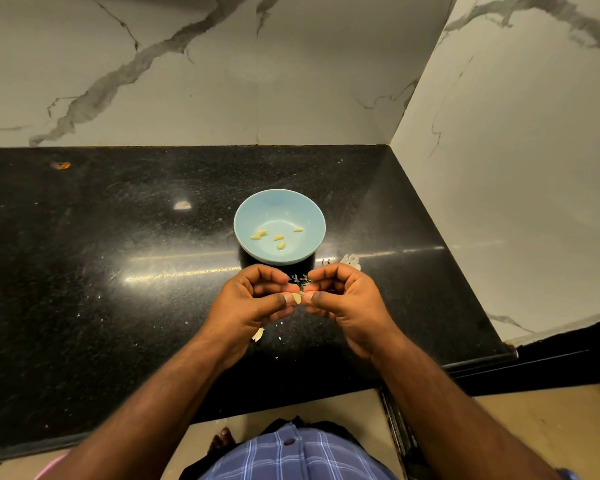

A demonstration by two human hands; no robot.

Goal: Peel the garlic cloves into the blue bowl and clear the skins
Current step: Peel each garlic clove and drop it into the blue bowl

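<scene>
A light blue bowl [253,216] stands on the black counter and holds several peeled yellow garlic cloves [278,238]. Just in front of it, my left hand [257,301] pinches a pale garlic clove [296,298] between thumb and fingers. My right hand [343,299] meets it from the right, its thumb and fingertips pinching the clove's other end. White skins lie on the counter: a pile [351,260] right of the bowl, small bits [300,279] between bowl and hands, and one piece [258,334] under my left hand.
The black speckled counter [118,271] ends at marble walls behind and to the right. Its front edge runs below my forearms. An orange stain [60,164] marks the far left. Tiny white flecks are scattered near my hands.
</scene>
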